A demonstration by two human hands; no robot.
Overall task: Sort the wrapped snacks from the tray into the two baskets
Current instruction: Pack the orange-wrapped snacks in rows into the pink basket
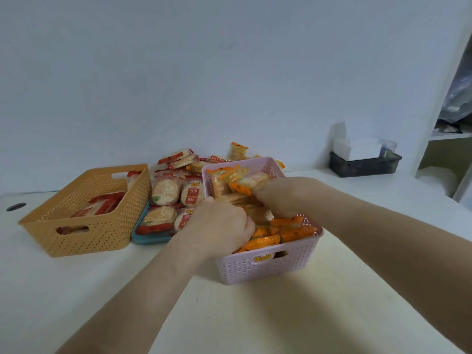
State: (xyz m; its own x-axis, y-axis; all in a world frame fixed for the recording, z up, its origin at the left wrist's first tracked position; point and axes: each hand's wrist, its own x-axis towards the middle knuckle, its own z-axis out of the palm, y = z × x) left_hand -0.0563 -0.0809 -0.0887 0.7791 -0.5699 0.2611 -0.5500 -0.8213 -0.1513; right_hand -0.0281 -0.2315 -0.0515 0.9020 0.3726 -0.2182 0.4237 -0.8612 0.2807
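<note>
Nearest me, the left hand (219, 223) curls into the pink basket (268, 269), grip hidden; the right hand (278, 198) pinches an orange snack (242, 187). At eleven o'clock, red snacks (166, 191) on the tray (148, 238) look light, slippery and brittle; I'd pinch wrapper seams.

We seem to be in a home study or small office corner; we cannot tell which. We sit at a white desk (255, 315) with a round cable hole (16, 206), pushed against a bare pale wall (204, 72). A dark bin (365, 166) holds a white tissue box (356, 148), and beside it stands a white shelf unit (449, 135) stuffed with bagged clutter (459, 98).
</note>
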